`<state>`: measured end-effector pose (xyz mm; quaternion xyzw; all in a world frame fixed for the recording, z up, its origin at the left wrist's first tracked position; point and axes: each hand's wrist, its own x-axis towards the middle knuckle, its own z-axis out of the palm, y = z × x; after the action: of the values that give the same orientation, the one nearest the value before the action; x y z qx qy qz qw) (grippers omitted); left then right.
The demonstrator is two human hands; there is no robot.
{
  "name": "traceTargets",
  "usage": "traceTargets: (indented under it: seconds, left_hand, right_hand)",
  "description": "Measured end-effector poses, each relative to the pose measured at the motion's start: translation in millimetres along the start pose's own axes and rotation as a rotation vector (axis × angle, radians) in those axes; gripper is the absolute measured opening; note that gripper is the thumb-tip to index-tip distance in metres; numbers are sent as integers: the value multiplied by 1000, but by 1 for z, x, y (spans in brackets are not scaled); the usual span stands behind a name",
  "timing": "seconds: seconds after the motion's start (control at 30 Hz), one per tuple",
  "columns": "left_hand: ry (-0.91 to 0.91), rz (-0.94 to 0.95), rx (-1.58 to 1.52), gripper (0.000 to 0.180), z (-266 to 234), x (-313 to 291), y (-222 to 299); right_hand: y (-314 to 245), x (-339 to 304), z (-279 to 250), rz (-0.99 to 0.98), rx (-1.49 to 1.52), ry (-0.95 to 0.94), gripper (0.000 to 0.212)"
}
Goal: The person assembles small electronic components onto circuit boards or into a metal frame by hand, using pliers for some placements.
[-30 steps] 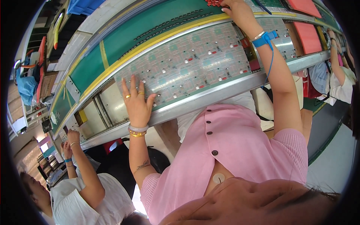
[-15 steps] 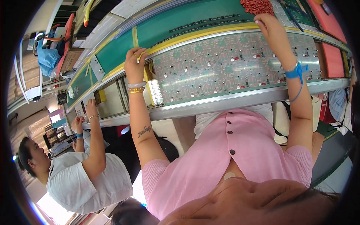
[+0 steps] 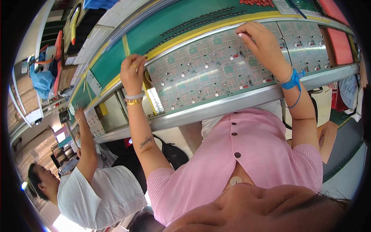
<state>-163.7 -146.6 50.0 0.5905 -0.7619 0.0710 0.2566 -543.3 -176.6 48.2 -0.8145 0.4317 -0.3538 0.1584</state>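
Observation:
A wide circuit board panel (image 3: 201,73), dotted with small white, black and red parts, lies in the metal-railed line before me. My left hand (image 3: 132,73) is at its upper left corner, fingers pinched beside the end of the rows of small black components (image 3: 201,24). A dark speck shows at those fingertips, too small to name. Above the panel's right part hovers my right hand (image 3: 262,44), thumb and forefinger drawn together; what they hold, if anything, is hidden. A pile of small red components (image 3: 257,3) sits at the top edge, beyond my right hand.
A second board panel (image 3: 307,44) adjoins on the right, then a red foam block (image 3: 339,46). Yellow tape (image 3: 181,34) edges the green work surface. At left, a co-worker in a white shirt (image 3: 102,197) reaches to the same line. A yellow-handled tool (image 3: 73,29) lies at upper left.
My right hand has come from the red pile down and left, over the panel. My left hand has shifted slightly left and down. The view has turned a little; the co-worker's hand reaches farther forward.

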Motion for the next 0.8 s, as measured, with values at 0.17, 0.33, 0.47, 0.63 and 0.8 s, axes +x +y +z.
traceTargets:
  seconds: [0.17,0.33,0.47,0.63,0.8]
  left_hand:
    - [-44,530,-235,22,15,13,67]
    - [-154,732,-295,20,43,36,96]
    - [-246,841,-326,21,58,46,102]
    - [-291,898,-334,22,65,51,106]
    - [-309,925,-331,21,68,51,104]
  right_hand:
    - [6,-1,1,6,25,58,11]
    - [11,-3,4,35,45,55,14]
    - [14,-4,6,66,45,51,12]
    - [14,-3,6,75,62,49,13]
    - [12,0,1,79,58,4,13]
